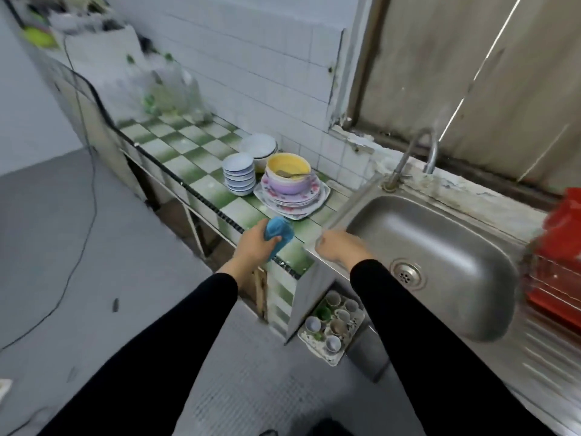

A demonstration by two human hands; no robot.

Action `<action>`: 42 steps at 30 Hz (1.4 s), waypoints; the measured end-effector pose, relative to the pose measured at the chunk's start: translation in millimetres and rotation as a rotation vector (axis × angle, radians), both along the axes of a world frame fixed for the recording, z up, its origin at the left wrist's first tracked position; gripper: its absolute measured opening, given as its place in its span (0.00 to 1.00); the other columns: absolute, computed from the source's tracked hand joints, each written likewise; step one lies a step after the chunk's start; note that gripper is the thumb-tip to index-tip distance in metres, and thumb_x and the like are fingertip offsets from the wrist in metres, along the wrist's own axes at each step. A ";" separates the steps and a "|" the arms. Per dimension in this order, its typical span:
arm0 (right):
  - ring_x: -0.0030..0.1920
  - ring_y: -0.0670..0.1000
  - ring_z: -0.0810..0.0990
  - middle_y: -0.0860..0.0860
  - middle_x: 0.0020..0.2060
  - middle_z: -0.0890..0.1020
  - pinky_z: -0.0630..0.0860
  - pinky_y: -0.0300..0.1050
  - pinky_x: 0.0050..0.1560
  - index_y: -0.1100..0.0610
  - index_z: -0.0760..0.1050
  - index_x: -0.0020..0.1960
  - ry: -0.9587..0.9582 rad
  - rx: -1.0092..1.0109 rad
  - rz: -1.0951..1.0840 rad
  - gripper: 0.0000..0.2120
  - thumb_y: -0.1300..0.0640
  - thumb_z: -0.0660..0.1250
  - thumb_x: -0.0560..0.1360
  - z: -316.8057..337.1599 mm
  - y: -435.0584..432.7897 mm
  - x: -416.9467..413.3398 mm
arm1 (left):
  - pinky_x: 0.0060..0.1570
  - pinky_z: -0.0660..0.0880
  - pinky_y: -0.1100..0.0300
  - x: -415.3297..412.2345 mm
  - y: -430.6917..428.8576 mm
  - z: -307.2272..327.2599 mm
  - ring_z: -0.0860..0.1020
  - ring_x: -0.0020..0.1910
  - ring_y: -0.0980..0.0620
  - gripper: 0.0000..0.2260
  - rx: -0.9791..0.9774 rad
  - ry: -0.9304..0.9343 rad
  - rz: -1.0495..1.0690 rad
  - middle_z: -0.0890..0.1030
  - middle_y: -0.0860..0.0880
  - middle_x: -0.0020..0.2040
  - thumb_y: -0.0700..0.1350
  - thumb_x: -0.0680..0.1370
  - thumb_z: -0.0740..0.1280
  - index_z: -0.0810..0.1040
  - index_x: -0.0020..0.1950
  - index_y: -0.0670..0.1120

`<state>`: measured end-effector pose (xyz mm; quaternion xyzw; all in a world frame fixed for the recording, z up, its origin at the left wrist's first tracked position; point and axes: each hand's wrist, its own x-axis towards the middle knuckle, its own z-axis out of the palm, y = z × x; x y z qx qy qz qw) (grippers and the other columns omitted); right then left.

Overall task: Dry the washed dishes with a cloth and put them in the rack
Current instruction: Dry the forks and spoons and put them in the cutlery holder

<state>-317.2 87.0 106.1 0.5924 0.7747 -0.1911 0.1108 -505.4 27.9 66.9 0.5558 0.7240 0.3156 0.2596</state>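
Observation:
My left hand [256, 243] grips a blue cloth [279, 231] over the front edge of the green checkered counter [188, 158]. My right hand [338, 248] hovers at the sink's front left corner, fingers loosely curled, holding nothing. Behind the hands stands a stack of floral plates [294, 201] with a purple bowl [287, 185] and a yellow bowl [287, 163] holding a spoon. To their left is a stack of small white bowls [239, 174], and a white bowl [259, 146] sits behind. A red dish rack [556, 256] stands at the right edge.
A steel sink [434, 262] with a curved tap [424, 152] lies right of the counter. A tray of cups [331, 325] sits on the floor under the sink. A black cable [85, 240] trails over the grey floor. Blurred bags crowd the counter's far end.

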 end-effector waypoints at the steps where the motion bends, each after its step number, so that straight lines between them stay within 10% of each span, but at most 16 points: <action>1: 0.66 0.59 0.76 0.56 0.67 0.77 0.71 0.48 0.62 0.56 0.74 0.66 -0.002 0.021 0.020 0.18 0.51 0.57 0.80 -0.1 3.0 -13.2 | 0.50 0.70 0.56 -13.9 -3.3 1.0 0.78 0.55 0.43 0.15 0.007 0.019 0.012 0.81 0.43 0.57 0.43 0.77 0.68 0.74 0.63 0.43; 22: 0.47 0.57 0.76 0.53 0.40 0.75 0.69 0.45 0.45 0.54 0.68 0.38 0.080 0.042 0.001 0.12 0.55 0.58 0.80 -54.7 186.0 -165.6 | 0.46 0.71 0.56 -173.7 174.2 -15.5 0.78 0.55 0.43 0.15 0.029 0.178 -0.042 0.80 0.46 0.58 0.45 0.79 0.65 0.72 0.65 0.49; 33: 0.43 0.56 0.72 0.55 0.47 0.81 0.67 0.43 0.43 0.55 0.74 0.49 0.070 0.261 -0.145 0.07 0.58 0.58 0.80 -55.2 267.4 -175.4 | 0.44 0.66 0.59 -195.9 298.1 -7.2 0.75 0.48 0.49 0.13 0.121 0.082 -0.122 0.80 0.48 0.52 0.45 0.79 0.65 0.73 0.64 0.48; 42: 0.58 0.58 0.77 0.56 0.58 0.79 0.73 0.50 0.55 0.58 0.75 0.61 -0.049 0.328 -0.254 0.14 0.57 0.57 0.80 -82.2 296.4 -187.0 | 0.47 0.75 0.54 -208.2 370.2 -18.5 0.78 0.48 0.48 0.12 0.108 -0.010 -0.342 0.81 0.48 0.52 0.46 0.79 0.67 0.74 0.62 0.48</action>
